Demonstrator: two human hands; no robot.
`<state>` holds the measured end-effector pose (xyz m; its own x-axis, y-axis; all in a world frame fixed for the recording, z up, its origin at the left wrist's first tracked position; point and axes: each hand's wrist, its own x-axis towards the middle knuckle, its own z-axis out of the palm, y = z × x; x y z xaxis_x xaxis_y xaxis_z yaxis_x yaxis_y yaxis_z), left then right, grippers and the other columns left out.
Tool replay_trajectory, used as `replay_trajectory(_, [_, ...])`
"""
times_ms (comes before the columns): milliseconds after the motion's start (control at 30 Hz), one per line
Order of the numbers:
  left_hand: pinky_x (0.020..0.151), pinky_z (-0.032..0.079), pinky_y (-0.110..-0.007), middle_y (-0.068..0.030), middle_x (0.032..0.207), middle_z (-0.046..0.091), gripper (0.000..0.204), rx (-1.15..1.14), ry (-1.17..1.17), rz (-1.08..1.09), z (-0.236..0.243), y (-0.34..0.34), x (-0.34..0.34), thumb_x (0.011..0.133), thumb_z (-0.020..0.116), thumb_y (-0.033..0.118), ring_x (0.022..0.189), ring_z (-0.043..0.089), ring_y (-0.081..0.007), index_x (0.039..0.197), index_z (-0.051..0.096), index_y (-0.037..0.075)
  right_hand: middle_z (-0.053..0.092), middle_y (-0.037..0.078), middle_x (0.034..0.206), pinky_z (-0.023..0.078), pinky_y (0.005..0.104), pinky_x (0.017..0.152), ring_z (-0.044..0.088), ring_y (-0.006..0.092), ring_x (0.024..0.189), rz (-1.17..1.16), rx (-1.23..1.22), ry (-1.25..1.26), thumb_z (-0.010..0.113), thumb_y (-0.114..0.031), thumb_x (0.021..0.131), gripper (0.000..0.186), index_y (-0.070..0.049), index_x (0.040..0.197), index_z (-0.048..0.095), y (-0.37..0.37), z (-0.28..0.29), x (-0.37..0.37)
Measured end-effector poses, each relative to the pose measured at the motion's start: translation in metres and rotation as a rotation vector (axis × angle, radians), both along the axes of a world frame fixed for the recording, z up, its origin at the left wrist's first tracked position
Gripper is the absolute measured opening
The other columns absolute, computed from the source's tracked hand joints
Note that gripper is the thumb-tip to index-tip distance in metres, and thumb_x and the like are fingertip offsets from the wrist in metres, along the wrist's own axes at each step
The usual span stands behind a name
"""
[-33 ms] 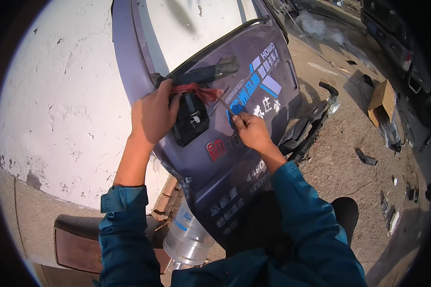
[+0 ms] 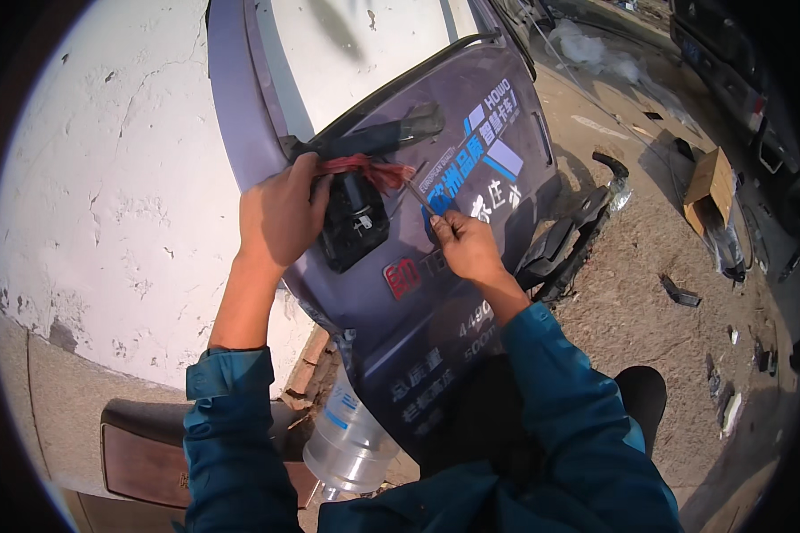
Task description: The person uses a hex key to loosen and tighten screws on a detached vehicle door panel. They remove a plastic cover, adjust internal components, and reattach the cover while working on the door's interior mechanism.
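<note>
A purple truck door [image 2: 240,107] with decals stands in front of me. My left hand [image 2: 280,213] is closed on the upper left edge of a black plastic housing [image 2: 356,235] on the door, beside a red cloth [image 2: 382,175]. A black arm piece [image 2: 378,133] lies across the door above the cloth. My right hand [image 2: 462,244] is closed on a thin metal rod [image 2: 418,194], held diagonally, whose upper end reaches the right end of the cloth.
A white wall [image 2: 107,178] stands left. A large plastic water bottle [image 2: 347,444] and a brown panel [image 2: 138,453] lie below. To the right are black trim pieces [image 2: 556,258], an open cardboard box [image 2: 707,186], plastic sheeting [image 2: 596,53] and a dark vehicle [image 2: 720,71].
</note>
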<state>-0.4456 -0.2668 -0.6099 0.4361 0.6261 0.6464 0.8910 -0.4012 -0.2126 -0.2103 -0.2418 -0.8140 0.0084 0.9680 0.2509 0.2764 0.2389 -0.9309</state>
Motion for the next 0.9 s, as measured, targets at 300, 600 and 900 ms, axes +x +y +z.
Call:
replay_trajectory(300, [0.059, 0.053, -0.038, -0.0168, 0.078, 0.071, 0.007, 0.083, -0.239, -0.186, -0.004, -0.015, -0.019, 0.095, 0.077, 0.007, 0.063, 0.069, -0.0340, 0.097, 0.076, 0.001, 0.072, 0.023, 0.090, 0.054, 0.0480, 0.074, 0.070, 0.0400, 0.082, 0.001, 0.172, -0.059, 0.067, -0.021, 0.109, 0.021, -0.002, 0.115, 0.075, -0.030, -0.002, 0.013])
replay_trajectory(600, [0.057, 0.050, -0.036, -0.0149, 0.074, 0.067, 0.007, 0.008, -0.308, -0.235, -0.002, -0.018, -0.017, 0.094, 0.077, 0.006, 0.059, 0.065, -0.0302, 0.091, 0.075, 0.000, 0.075, 0.022, 0.098, 0.059, 0.0469, 0.076, 0.073, 0.0409, 0.079, 0.013, 0.096, 0.132, 0.070, -0.021, 0.106, 0.022, -0.002, 0.114, 0.076, -0.052, 0.014, -0.031])
replay_trajectory(900, [0.056, 0.051, -0.042, -0.0153, 0.074, 0.068, 0.010, 0.045, -0.255, -0.262, -0.002, -0.013, -0.019, 0.093, 0.078, 0.009, 0.062, 0.067, -0.0369, 0.087, 0.073, 0.002, 0.072, 0.010, 0.089, 0.060, 0.0327, 0.058, 0.069, 0.0166, 0.067, 0.086, -0.238, 0.644, 0.068, -0.007, 0.102, 0.019, 0.007, 0.115, 0.072, 0.014, 0.062, -0.073])
